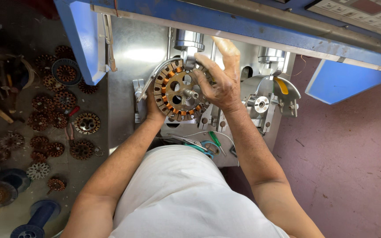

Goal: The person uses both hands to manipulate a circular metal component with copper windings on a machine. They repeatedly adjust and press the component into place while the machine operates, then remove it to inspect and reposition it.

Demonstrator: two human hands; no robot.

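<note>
stator [179,90] on machine [133,48], between hands

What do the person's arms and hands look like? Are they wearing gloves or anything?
No gloves. Both the left hand and right hand are bare, and both arms are bare up past the elbows, with no watch, rings or bands showing. The person wears a plain white top; no sleeves show.

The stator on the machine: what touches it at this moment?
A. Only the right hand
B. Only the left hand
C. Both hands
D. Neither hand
C: the right hand lies over the right rim of the stator, and the left hand grips it at the lower left.
</note>
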